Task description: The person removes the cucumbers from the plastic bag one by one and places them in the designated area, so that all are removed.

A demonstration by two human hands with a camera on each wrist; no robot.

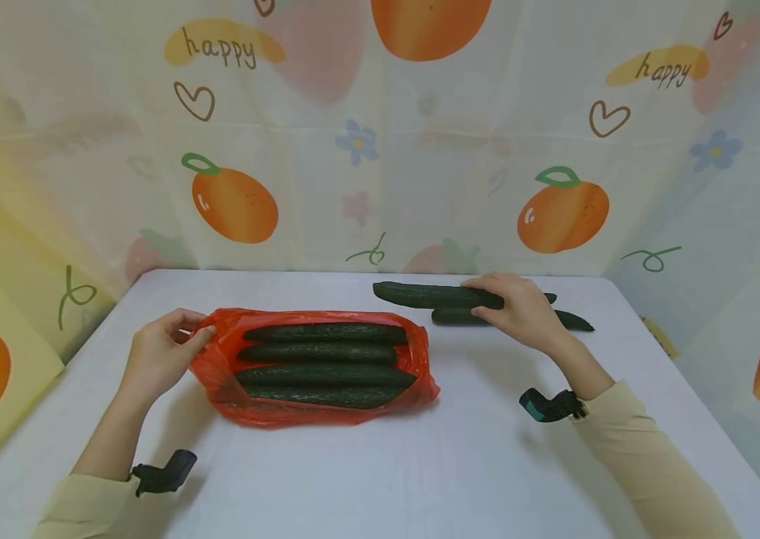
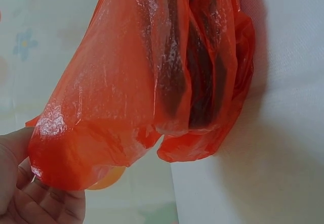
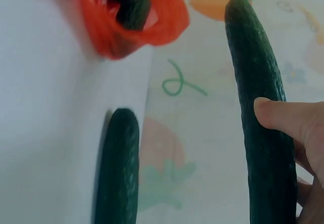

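My left hand (image 1: 157,352) pinches the edge of a thin red plastic bag (image 1: 218,378) at its left end. Inside the bag several dark green cucumbers (image 1: 326,374) lie side by side, visible through its open top. In the left wrist view the bag (image 2: 111,72) stretches up from my fingers, the cucumbers showing dark through the film. My right hand (image 1: 521,311) grips another cucumber (image 1: 420,295) round its middle, thumb on the near side. The right wrist view shows this cucumber (image 3: 258,72) raised above one more cucumber (image 3: 119,168) on the table.
The white table (image 1: 380,479) runs back to a curtain (image 1: 420,209) printed with oranges and flowers. A small black wrist camera (image 1: 167,473) sits on the left wrist and another wrist camera (image 1: 548,406) on the right. Something yellowish (image 1: 659,337) shows beyond the right table edge.
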